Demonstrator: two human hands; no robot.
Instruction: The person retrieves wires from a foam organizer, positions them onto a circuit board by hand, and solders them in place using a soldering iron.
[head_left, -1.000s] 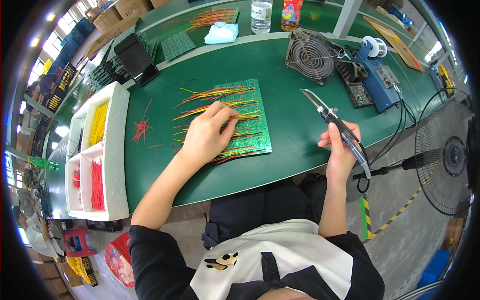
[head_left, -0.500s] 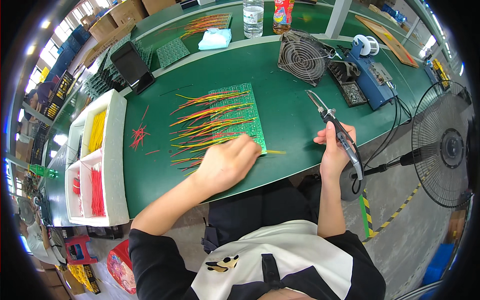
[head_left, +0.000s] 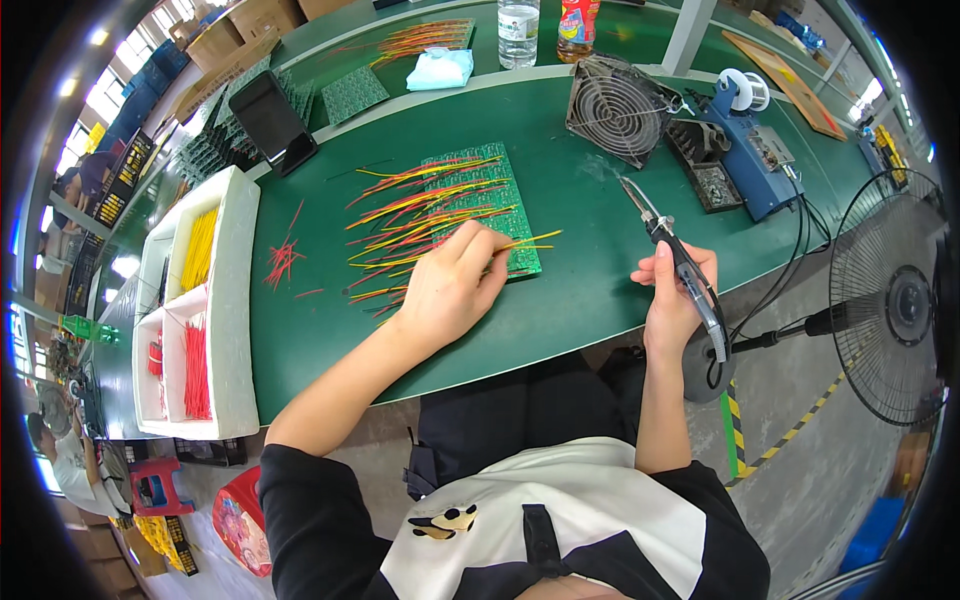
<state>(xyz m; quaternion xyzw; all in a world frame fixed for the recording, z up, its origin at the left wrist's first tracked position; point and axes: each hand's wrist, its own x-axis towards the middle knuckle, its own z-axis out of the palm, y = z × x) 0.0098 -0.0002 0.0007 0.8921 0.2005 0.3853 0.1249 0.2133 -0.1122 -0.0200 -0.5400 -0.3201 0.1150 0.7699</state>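
left hand (head_left: 452,290) pinching yellow wire (head_left: 528,240), right hand (head_left: 675,300) gripping soldering iron (head_left: 672,248)

A single head-worn fisheye camera looks steeply down from above the seated person's chest onto a green workbench (head_left: 560,300), facing away from the body, with the person's torso at the near edge and bottles and a second bench at the far edge. The view sits close enough that the left hand (head_left: 450,285) and the right hand (head_left: 675,300) fill the centre, both forearms rising from the lower edge, while straight table edges bow toward the dark circular rim. A white tray (head_left: 235,300) lies at far left and a standing fan (head_left: 890,300) at right; no second view overlaps it.
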